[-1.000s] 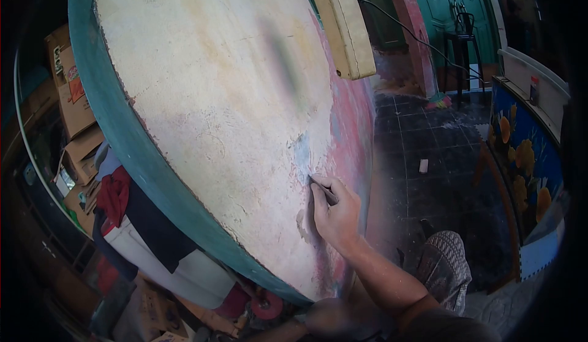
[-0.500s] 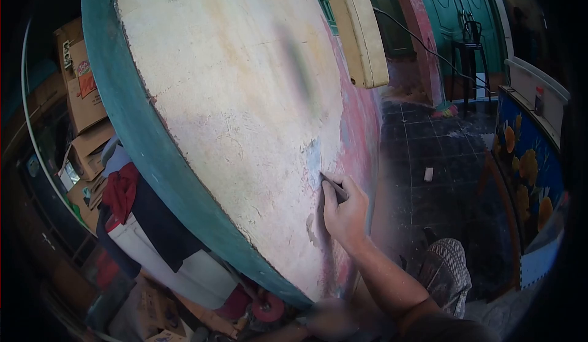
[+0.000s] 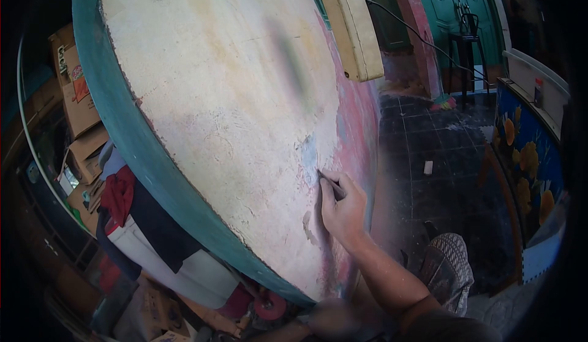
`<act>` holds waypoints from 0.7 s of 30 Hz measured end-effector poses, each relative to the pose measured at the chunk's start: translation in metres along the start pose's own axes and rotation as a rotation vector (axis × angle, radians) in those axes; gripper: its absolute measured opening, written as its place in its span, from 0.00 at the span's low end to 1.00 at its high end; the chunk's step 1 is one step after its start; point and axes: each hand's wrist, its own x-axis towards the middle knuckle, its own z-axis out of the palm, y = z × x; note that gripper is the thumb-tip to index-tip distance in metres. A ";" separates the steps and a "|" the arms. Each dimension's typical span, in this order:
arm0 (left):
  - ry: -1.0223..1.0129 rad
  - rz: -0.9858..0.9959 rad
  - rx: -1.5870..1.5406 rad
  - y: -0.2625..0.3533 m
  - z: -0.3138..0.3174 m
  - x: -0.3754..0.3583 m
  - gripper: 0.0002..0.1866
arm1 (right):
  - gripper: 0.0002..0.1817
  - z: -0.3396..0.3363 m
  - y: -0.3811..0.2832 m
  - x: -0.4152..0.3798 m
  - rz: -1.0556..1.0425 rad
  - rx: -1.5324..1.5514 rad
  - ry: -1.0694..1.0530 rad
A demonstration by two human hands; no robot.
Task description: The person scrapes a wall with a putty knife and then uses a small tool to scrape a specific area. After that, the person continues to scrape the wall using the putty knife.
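Observation:
My right hand (image 3: 345, 210) is closed round a small dark tool (image 3: 334, 186) with a narrow tip, and its exact kind is hard to make out. The tip is at the worn wall (image 3: 245, 127), by the lower end of a pale blue patch (image 3: 309, 152). Flaking cream paint surrounds this spot, and pink paint (image 3: 358, 121) shows to the right. Below the hand, a greyish chipped patch (image 3: 309, 227) marks the surface. I cannot make out my left hand; only a blurred brownish shape shows at the bottom edge.
A teal border (image 3: 128, 121) edges the wall on the left. A cream box (image 3: 352, 29) with a cable juts out at upper right. Cardboard boxes (image 3: 79, 97) and draped clothes (image 3: 153, 238) stand at left. A small white block (image 3: 428, 168) lies on the dark tiled floor (image 3: 416, 133).
The view has shifted slightly, with the wall and the box appearing a little further left and up. My right hand keeps its grip on the tool at nearly the same spot.

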 end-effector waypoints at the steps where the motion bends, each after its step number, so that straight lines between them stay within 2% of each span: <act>1: -0.008 -0.007 -0.003 0.003 -0.001 -0.001 0.17 | 0.08 0.000 0.003 0.004 -0.013 -0.032 0.006; 3: -0.016 -0.025 0.003 0.003 -0.004 -0.001 0.17 | 0.08 0.002 0.003 0.004 -0.030 -0.049 0.006; 6: 0.074 0.093 0.015 -0.011 0.016 0.002 0.17 | 0.08 -0.001 0.001 -0.001 -0.039 -0.030 -0.004; 11: -0.007 0.026 -0.020 -0.006 0.003 -0.002 0.17 | 0.09 0.001 -0.002 -0.001 -0.019 -0.006 0.007; 14: -0.010 0.025 -0.003 0.000 -0.007 -0.003 0.17 | 0.09 -0.003 -0.002 0.001 -0.166 -0.076 0.015; 18: -0.010 0.053 0.052 -0.002 0.001 -0.002 0.17 | 0.09 0.005 0.003 0.005 -0.080 0.020 0.044; 21: 0.143 0.160 0.016 -0.002 -0.010 -0.016 0.17 | 0.09 0.001 -0.006 0.003 -0.106 0.014 0.021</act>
